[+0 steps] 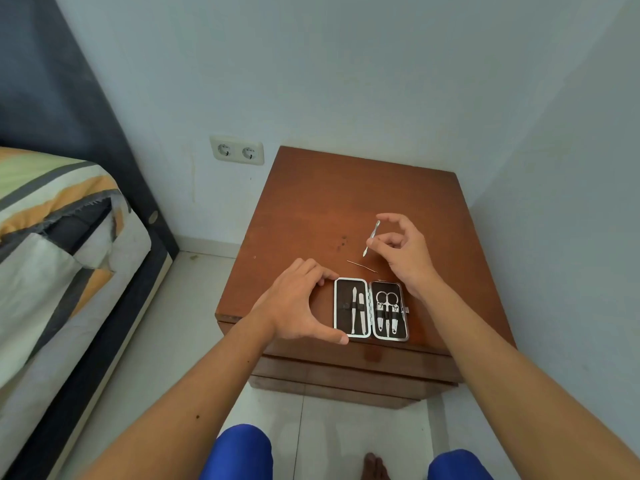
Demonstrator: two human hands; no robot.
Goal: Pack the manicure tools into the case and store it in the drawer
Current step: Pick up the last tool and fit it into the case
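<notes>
An open manicure case (370, 309) with a silver rim and dark lining lies flat near the front edge of a brown wooden nightstand (311, 202). Its left half holds two slim tools, its right half small scissors and clippers. My left hand (298, 303) cups the case's left edge, thumb at its front corner. My right hand (401, 251), just behind the case, pinches a thin silver cuticle tool (372, 235) above the tabletop. A thin metal pin-like tool (362, 266) lies loose on the wood between the case and that hand.
The nightstand stands in a corner against pale walls, with closed drawer fronts (346, 362) below its top. A double wall socket (237, 150) is to its left. A bed (52, 237) with striped bedding fills the left side. My knees and a foot show over white floor tiles.
</notes>
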